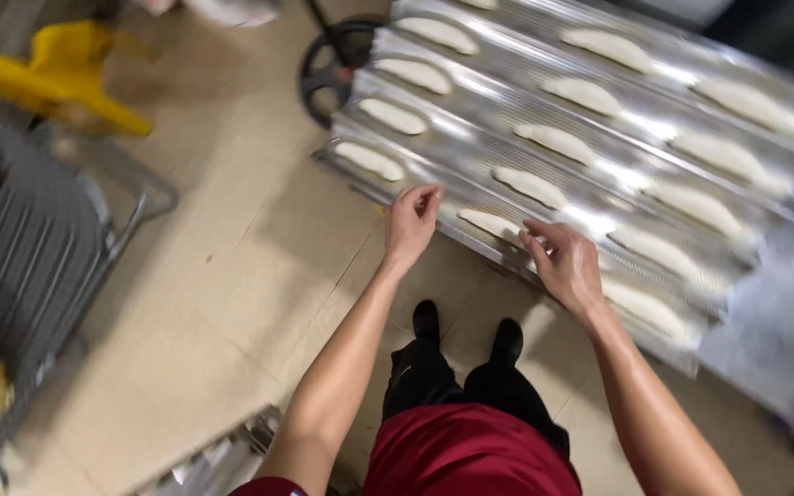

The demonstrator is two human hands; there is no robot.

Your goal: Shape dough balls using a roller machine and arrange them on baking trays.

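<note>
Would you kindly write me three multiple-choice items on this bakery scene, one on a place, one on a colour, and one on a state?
1. Where does the dough piece nearest the hands lie?
A. In the tray's front channel
B. On the floor
C. On the grey rack

2. What colour is the object at the upper left?
A. Blue
B. Yellow
C. Green

3. How is the right hand placed?
A. Closed round a dough piece lifted off the tray
B. Fingers resting at the dough piece's end
C. Hanging at the person's side

Answers:
1 A, the piece sits in the channel at the near edge of the corrugated metal tray.
2 B, it is plainly yellow.
3 B, the fingers lie on the tray by the dough, while the left hand touches the tray's edge.
</note>
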